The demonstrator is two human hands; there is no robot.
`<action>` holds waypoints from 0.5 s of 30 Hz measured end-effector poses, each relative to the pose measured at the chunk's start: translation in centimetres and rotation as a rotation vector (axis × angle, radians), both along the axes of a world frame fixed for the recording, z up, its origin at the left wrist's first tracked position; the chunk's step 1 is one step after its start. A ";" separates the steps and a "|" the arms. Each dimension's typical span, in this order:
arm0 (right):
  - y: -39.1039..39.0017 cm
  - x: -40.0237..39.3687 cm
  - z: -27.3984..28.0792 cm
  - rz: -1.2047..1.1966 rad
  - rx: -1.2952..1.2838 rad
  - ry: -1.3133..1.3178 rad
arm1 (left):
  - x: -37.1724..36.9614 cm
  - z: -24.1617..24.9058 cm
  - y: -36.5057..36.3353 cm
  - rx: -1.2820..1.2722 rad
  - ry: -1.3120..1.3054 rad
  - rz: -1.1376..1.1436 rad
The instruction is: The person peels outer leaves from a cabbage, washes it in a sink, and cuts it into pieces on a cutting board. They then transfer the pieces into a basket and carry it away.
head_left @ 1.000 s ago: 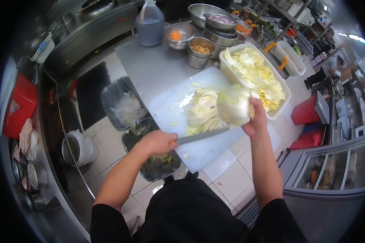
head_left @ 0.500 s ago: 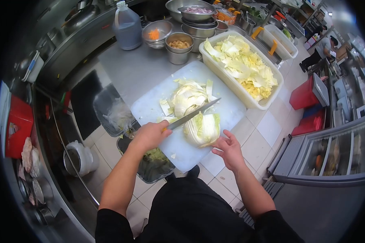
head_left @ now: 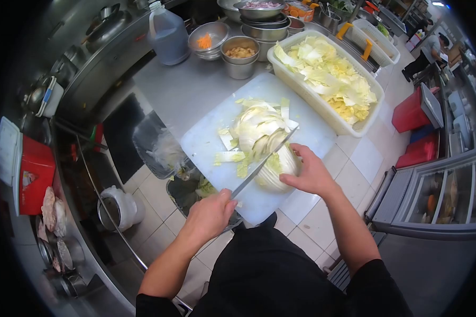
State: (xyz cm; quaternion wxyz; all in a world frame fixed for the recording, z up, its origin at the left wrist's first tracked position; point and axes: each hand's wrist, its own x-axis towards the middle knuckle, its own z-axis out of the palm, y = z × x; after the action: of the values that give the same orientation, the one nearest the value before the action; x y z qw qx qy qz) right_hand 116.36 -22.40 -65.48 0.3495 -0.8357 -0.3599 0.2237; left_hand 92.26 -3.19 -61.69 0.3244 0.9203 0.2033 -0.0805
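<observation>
My left hand (head_left: 209, 214) is closed around the handle of a kitchen knife (head_left: 250, 177), whose long blade points up and to the right. The blade lies along the cut side of a napa cabbage piece (head_left: 276, 177). With thumb and fingers, my right hand (head_left: 311, 171) grips that piece from the right. Just beyond the blade is a heap of sliced cabbage (head_left: 255, 126), with loose strips around it. All of this rests on a white cutting board (head_left: 206, 140). The knife handle is mostly hidden in my fist.
A white plastic tub (head_left: 328, 119) of cut cabbage stands beyond the board at right. Metal bowls (head_left: 240, 66) and a jug (head_left: 166, 37) stand at the back. Below the board's left edge is a bin (head_left: 182, 198). Another person (head_left: 428, 53) stands far right.
My right hand has moved up and onto the cabbage piece, taking hold of it. My left hand has drawn the knife nearer my body and lower in view. The view has shifted slightly.
</observation>
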 end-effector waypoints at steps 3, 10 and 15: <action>-0.5 -1.3 0.3 -0.073 0.128 -0.234 | -0.8 1.4 0.5 0.042 -0.032 0.080; 0.7 -3.9 0.4 -0.038 0.086 -0.390 | -1.1 4.0 0.4 0.140 0.094 -0.056; 1.0 -4.0 0.3 -0.075 0.062 -0.408 | -2.1 4.5 -0.2 0.129 0.130 -0.076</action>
State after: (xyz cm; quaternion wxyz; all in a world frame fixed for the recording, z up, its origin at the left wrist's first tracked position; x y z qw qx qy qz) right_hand 112.35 -21.37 -65.21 0.3028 -0.8654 -0.3983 0.0255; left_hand 90.15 -3.35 -57.20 0.2473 0.9391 0.1938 -0.1392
